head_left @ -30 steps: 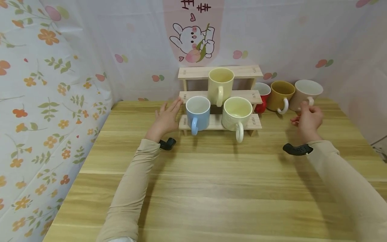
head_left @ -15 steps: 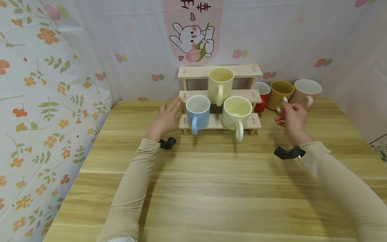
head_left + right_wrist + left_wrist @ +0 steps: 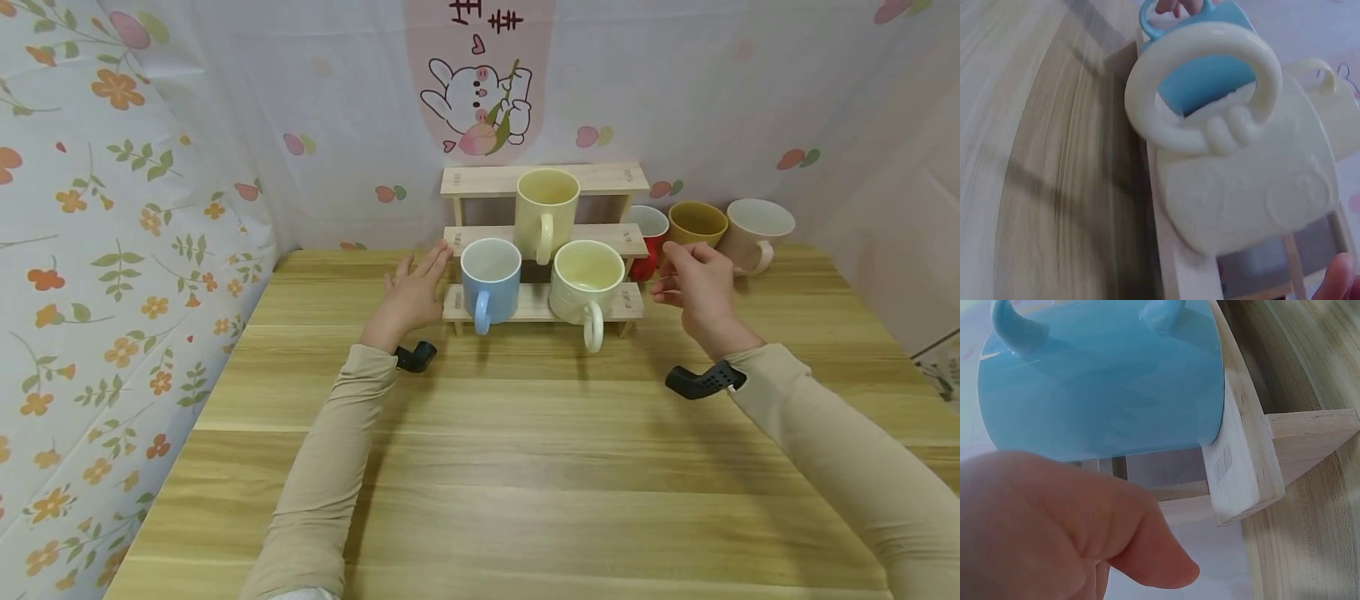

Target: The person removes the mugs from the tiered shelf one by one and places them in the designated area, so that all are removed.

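Observation:
Three mugs stand on a stepped wooden rack [image 3: 480, 177]: a light blue mug [image 3: 497, 298] and a pale cream-green mug [image 3: 573, 302] on the lowest step, a yellow mug [image 3: 531, 218] on the middle one. My left hand [image 3: 408, 298] is at the rack's left end, fingertips at the middle step, thumb [image 3: 1141, 550] below the blue mug in the left wrist view. Right of the rack, my right hand [image 3: 703, 293], fingers loosely bent, hovers before a red-and-white mug [image 3: 645, 265] and a mustard mug [image 3: 684, 232], partly hiding both. Nothing shows in its grasp.
A pale beige mug [image 3: 742, 244] stands at the right end of the back row, its handle facing forward. All stand on a wood-grain table [image 3: 525, 467]. A printed cloth [image 3: 337, 100] hangs close behind, and a floral cloth [image 3: 127, 292] borders the left side.
My right hand has moved left, from the beige mug's handle past the mustard mug to in front of the red one. The left hand and the mugs have stayed put.

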Demonstrator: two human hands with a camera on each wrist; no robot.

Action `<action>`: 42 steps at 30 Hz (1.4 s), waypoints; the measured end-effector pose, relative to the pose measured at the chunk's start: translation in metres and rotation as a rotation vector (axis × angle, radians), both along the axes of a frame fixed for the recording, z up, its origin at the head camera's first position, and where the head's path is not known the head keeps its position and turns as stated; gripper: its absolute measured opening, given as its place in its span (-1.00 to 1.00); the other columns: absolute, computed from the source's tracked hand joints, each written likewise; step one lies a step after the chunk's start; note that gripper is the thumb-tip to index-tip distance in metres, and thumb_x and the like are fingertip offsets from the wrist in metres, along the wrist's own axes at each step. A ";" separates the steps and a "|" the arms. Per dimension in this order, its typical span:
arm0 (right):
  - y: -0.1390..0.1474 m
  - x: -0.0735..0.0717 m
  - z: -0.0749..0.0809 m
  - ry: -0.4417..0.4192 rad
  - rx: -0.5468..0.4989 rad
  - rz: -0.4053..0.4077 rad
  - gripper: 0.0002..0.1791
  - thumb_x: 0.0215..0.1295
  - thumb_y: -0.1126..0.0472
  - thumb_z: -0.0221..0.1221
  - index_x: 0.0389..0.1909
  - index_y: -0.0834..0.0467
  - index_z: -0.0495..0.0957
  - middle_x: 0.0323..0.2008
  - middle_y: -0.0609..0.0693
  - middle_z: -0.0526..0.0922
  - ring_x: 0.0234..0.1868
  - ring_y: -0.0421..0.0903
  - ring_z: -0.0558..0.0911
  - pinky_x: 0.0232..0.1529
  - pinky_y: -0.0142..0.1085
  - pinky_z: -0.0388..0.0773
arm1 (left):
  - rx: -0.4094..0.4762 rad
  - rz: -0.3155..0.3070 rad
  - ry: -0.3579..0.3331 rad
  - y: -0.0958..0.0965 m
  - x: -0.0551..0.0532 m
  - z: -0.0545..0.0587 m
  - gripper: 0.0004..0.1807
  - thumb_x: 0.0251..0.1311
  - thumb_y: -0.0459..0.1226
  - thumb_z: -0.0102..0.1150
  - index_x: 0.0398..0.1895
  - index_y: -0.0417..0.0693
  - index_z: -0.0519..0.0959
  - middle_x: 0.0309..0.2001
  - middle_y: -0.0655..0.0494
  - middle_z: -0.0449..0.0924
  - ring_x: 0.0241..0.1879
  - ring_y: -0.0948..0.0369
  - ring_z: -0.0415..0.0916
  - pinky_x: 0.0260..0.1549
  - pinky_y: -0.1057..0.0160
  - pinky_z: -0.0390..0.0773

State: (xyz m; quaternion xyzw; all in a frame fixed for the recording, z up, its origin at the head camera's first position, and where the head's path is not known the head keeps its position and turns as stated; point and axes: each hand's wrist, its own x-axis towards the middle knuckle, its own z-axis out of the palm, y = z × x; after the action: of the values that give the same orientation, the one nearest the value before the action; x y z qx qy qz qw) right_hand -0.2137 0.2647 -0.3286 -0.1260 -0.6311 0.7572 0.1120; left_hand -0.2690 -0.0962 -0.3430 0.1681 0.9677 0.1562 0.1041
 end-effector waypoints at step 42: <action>-0.109 -0.037 0.044 -0.174 0.312 0.425 -0.62 0.37 0.13 0.10 0.01 0.35 0.45 -0.28 0.12 0.59 -0.62 -0.19 0.65 -0.48 -0.37 0.64 | 0.050 -0.006 -0.004 -0.003 -0.001 -0.003 -0.07 0.14 -0.42 -0.06 0.54 0.22 -0.20 0.54 0.37 -0.41 0.48 -0.20 -0.42 0.28 -0.44 -0.31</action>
State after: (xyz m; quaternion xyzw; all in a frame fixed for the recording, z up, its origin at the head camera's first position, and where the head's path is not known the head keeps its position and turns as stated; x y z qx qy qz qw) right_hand -0.2510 0.1556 -0.2846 -0.0365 -0.7595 0.6438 -0.0857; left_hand -0.2703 -0.0989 -0.3464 0.1730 0.9628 0.1805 0.1023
